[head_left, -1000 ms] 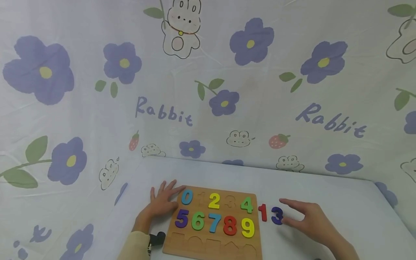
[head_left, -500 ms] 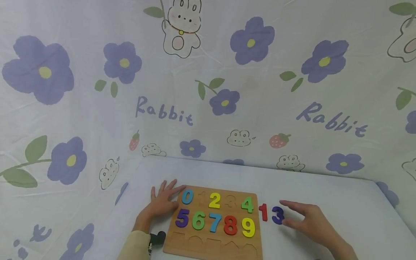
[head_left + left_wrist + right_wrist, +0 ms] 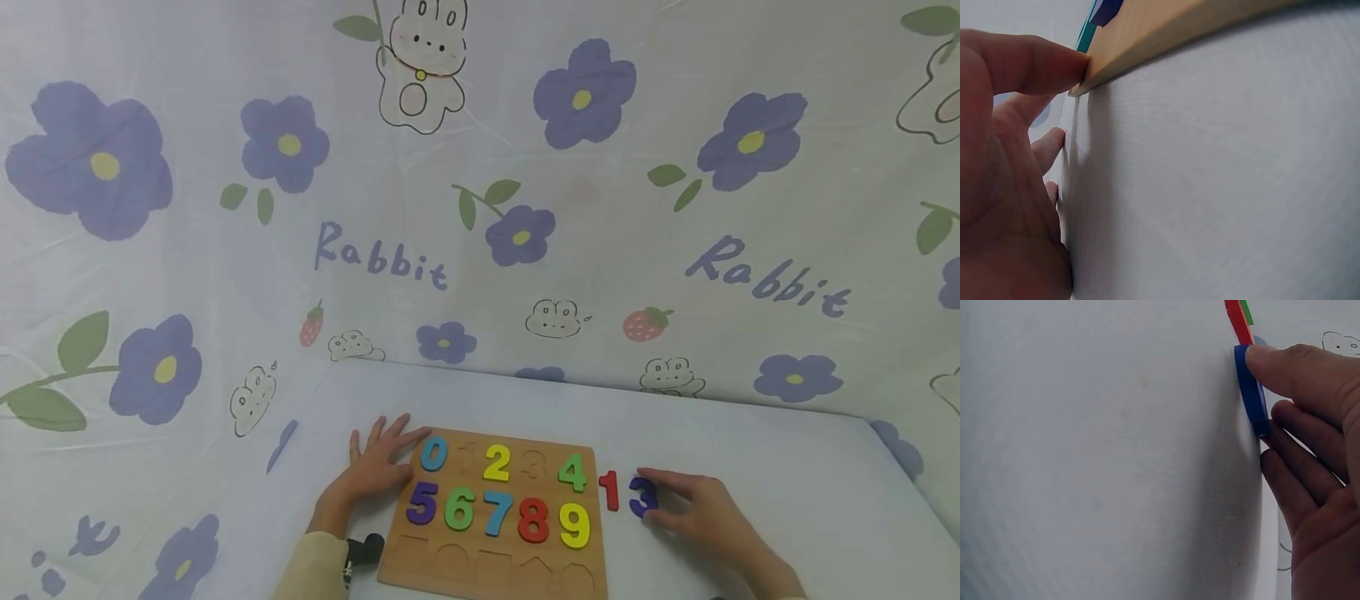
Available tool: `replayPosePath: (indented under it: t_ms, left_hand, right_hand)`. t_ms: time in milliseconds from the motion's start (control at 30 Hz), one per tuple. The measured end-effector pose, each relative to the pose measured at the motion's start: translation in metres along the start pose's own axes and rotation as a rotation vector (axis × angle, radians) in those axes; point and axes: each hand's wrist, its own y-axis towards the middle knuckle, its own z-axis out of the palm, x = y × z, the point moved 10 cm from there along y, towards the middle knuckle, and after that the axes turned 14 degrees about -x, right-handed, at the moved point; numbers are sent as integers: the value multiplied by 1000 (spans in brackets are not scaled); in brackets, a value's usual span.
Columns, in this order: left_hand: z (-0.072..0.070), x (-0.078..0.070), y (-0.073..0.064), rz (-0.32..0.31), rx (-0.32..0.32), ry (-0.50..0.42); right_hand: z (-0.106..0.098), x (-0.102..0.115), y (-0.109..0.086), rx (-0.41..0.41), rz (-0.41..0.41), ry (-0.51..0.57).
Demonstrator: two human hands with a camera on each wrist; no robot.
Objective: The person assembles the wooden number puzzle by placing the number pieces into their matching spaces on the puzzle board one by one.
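On the white table lies a wooden number puzzle board (image 3: 397, 567). My left hand (image 3: 375, 468) rests at its left edge with fingers spread; the left wrist view shows the thumb (image 3: 1054, 65) touching the board's side. To the right of the board, my right hand (image 3: 701, 508) pinches a dark blue number 3 piece (image 3: 642, 497) between thumb and index finger. That piece (image 3: 1249, 387) lies at the table surface with the thumb on its edge in the right wrist view. A red number 1 piece (image 3: 609, 491) lies between the board and the 3.
Coloured numbers such as the blue 0 (image 3: 433, 454) and yellow 9 (image 3: 575, 526) sit on the board. Its 1 recess (image 3: 467, 457), 3 recess (image 3: 534, 466) and bottom row of shapes are bare. A printed rabbit curtain (image 3: 480, 167) hangs behind the table.
My right hand has moved slightly left and its index finger and thumb have closed in on the number 3 piece. The left hand and board stay in place.
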Motion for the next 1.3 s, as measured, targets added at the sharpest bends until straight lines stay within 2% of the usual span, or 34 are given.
replayPosePath:
  t_ms: [100, 233, 367, 500, 633, 867, 1100, 1300]
  left_hand:
    - [2, 3, 1, 9, -11, -4]
    - [-1, -1, -1, -2, 10, -2]
    - [0, 1, 0, -11, 11, 4]
    - [3, 5, 2, -4, 2, 7]
    - [1, 3, 2, 3, 1, 3]
    - [0, 1, 0, 12, -1, -8]
    - [3, 5, 1, 6, -2, -2]
    - [3, 6, 2, 8, -7, -1]
  right_hand:
    - [2, -3, -1, -2, 12, -13]
    - [1, -2, -1, -12, 6, -24]
    - [0, -1, 0, -11, 2, -27]
    - [-7, 7, 1, -40, -33, -11]
    - [-17, 23, 3, -88, -68, 1]
    - [-24, 64, 5, -149, -134, 45]
    - [-15, 96, 12, -187, -187, 98]
    - [1, 119, 20, -166, -198, 129]
